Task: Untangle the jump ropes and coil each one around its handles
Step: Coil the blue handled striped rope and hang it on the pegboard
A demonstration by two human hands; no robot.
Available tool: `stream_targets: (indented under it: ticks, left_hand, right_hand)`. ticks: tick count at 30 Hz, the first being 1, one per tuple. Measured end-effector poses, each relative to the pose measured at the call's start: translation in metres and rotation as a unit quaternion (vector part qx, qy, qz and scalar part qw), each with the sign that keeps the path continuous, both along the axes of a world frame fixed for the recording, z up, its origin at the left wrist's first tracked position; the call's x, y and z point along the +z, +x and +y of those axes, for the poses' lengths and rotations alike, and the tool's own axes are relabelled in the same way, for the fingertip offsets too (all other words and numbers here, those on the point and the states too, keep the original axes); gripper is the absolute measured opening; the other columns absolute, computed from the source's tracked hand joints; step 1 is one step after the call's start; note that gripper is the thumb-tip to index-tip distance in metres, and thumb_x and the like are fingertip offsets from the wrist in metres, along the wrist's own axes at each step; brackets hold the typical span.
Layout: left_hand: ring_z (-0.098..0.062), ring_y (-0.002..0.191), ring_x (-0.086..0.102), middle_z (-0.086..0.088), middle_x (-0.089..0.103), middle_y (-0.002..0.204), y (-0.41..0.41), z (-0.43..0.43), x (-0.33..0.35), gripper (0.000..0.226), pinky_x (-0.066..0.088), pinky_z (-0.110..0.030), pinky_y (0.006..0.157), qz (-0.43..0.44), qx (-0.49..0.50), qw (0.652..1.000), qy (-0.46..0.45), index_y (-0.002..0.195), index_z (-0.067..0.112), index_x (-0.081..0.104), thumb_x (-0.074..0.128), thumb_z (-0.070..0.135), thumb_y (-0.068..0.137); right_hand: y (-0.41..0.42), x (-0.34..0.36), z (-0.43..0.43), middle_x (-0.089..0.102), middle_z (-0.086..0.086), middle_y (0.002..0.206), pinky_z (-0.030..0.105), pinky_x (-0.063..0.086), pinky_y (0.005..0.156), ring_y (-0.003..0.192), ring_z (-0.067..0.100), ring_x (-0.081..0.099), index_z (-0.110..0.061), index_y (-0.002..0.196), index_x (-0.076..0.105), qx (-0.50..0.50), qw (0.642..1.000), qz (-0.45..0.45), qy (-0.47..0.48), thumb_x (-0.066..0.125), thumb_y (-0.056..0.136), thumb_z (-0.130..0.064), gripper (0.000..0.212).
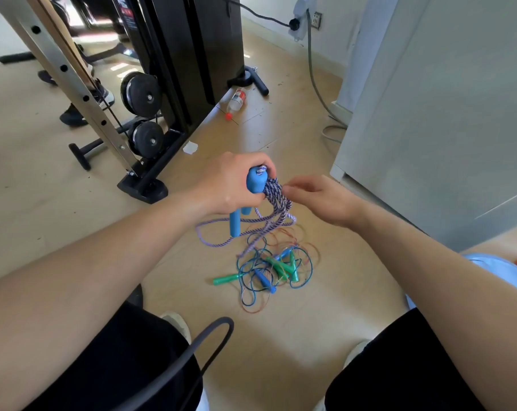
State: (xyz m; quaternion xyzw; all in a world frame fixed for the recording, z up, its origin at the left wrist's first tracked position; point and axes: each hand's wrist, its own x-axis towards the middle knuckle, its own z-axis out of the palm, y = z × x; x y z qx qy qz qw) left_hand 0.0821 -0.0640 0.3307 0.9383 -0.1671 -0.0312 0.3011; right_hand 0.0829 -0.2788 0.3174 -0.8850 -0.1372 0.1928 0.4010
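Grip is what I read first from my end: the left hand (227,185) is curled tight round two blue plastic jump-rope handles (254,180). They are held side by side and roughly upright, with their lower ends poking out under the fist. A purple-and-white braided rope (276,194) is wound in several turns round the upper part of those handles, just beside the left knuckles. The right hand (325,200) sits close against that coil, its fingertips bunched on the rope. The fingers are blurred, but I take it as a pinch.

Below both hands the loose rest of the rope hangs in slack loops down to the pale wooden floor (281,336). There it runs into a tangled pile of thin blue, green and red cords (276,269) with small green and blue handles mixed in. One green plastic handle (224,279) sticks out of the pile on the left-hand side.

Beyond the left hand, a clear plastic bottle with a red cap (236,102) lies on the floor by the foot of a black weight machine (186,54). A white cabinet (429,114) stands beyond the right hand.
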Motion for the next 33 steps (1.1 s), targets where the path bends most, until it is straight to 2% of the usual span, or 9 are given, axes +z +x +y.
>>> stream_targets:
  ticks: [4, 7, 13, 17, 19, 22, 26, 30, 33]
  left_hand:
    - [-0.017, 0.077, 0.061, 0.007, 0.067, 0.081, -0.002, -0.003, 0.000, 0.035, 0.053, -0.040, 0.069, 0.009, -0.009, 1.000, -0.005, 0.096, 0.035, 0.062, 0.075, 0.018, 0.068]
    - [-0.016, 0.078, 0.061, 0.008, 0.067, 0.082, 0.000, 0.002, -0.004, 0.035, 0.052, -0.036, 0.065, 0.034, -0.004, 0.999, 0.036, 0.095, 0.036, 0.061, 0.075, 0.015, 0.071]
    - [-0.014, 0.076, 0.060, 0.010, 0.065, 0.078, 0.005, 0.025, -0.013, 0.035, 0.043, -0.027, 0.056, 0.062, 0.043, 0.993, 0.088, 0.093, 0.034, 0.060, 0.075, 0.013, 0.070]
    - [-0.016, 0.078, 0.059, 0.007, 0.065, 0.082, 0.003, 0.016, -0.008, 0.035, 0.051, -0.036, 0.065, 0.059, 0.030, 0.996, 0.055, 0.095, 0.034, 0.062, 0.076, 0.014, 0.069]
    - [-0.016, 0.078, 0.059, 0.007, 0.066, 0.082, -0.001, 0.003, -0.006, 0.036, 0.053, -0.038, 0.068, 0.054, 0.008, 0.998, 0.041, 0.095, 0.033, 0.062, 0.076, 0.014, 0.069]
    - [-0.017, 0.079, 0.062, 0.008, 0.067, 0.081, -0.004, -0.013, -0.004, 0.038, 0.055, -0.041, 0.070, 0.040, -0.012, 0.999, 0.031, 0.096, 0.036, 0.061, 0.076, 0.018, 0.066]
    - [-0.015, 0.081, 0.063, 0.011, 0.068, 0.083, -0.004, -0.018, -0.006, 0.040, 0.055, -0.041, 0.071, 0.040, -0.019, 0.999, 0.019, 0.097, 0.038, 0.060, 0.075, 0.020, 0.065]
    - [-0.015, 0.081, 0.063, 0.012, 0.067, 0.087, -0.001, -0.009, -0.012, 0.039, 0.057, -0.042, 0.072, 0.058, -0.009, 0.998, 0.024, 0.097, 0.038, 0.059, 0.077, 0.020, 0.067]
    - [-0.016, 0.070, 0.065, 0.010, 0.065, 0.088, 0.003, 0.007, -0.015, 0.037, 0.059, -0.038, 0.061, 0.085, 0.023, 0.996, 0.029, 0.093, 0.038, 0.060, 0.078, 0.015, 0.070]
  right_hand:
    - [0.002, -0.002, -0.001, 0.068, -0.007, 0.073, 0.035, 0.054, 0.069, 0.066, 0.012, 0.064, -0.021, 0.082, 0.069, -0.015, 0.999, -0.046, -0.018, 0.060, 0.096, -0.033, 0.021]
    - [0.006, -0.002, -0.013, 0.074, -0.006, 0.074, 0.037, 0.059, 0.070, 0.069, 0.018, 0.070, -0.018, 0.078, 0.071, -0.069, 0.997, -0.041, -0.014, 0.056, 0.095, -0.025, 0.024]
    - [0.026, -0.019, -0.066, 0.071, 0.013, 0.088, 0.040, 0.055, 0.082, 0.083, 0.033, 0.065, -0.010, 0.080, 0.064, -0.240, 0.954, -0.030, -0.178, 0.042, 0.089, -0.024, 0.027]
    - [0.019, -0.021, -0.073, 0.065, 0.015, 0.108, 0.037, 0.049, 0.084, 0.096, 0.033, 0.060, -0.013, 0.095, 0.063, -0.154, 0.938, 0.051, -0.308, 0.046, 0.076, -0.024, 0.028]
    - [0.015, -0.015, -0.054, 0.061, 0.008, 0.131, 0.035, 0.044, 0.101, 0.119, 0.028, 0.057, -0.020, 0.127, 0.062, -0.106, 0.968, 0.022, -0.227, 0.055, 0.087, -0.022, 0.041]
    - [0.004, -0.004, -0.017, 0.067, -0.003, 0.119, 0.032, 0.043, 0.103, 0.112, 0.015, 0.059, -0.025, 0.117, 0.068, -0.036, 0.997, 0.037, -0.053, 0.058, 0.095, -0.026, 0.024]
    - [-0.002, 0.001, -0.002, 0.069, -0.002, 0.087, 0.028, 0.042, 0.070, 0.082, 0.017, 0.061, -0.024, 0.085, 0.067, -0.007, 0.992, -0.052, -0.114, 0.057, 0.096, -0.036, 0.019]
    - [0.008, 0.000, -0.020, 0.073, -0.002, 0.075, 0.030, 0.052, 0.073, 0.072, 0.014, 0.068, -0.019, 0.078, 0.065, -0.085, 0.988, -0.074, -0.109, 0.054, 0.097, -0.027, 0.023]
    - [0.019, -0.009, -0.047, 0.072, 0.013, 0.081, 0.037, 0.055, 0.080, 0.082, 0.030, 0.069, -0.009, 0.086, 0.063, -0.183, 0.967, -0.074, -0.159, 0.046, 0.097, -0.018, 0.022]
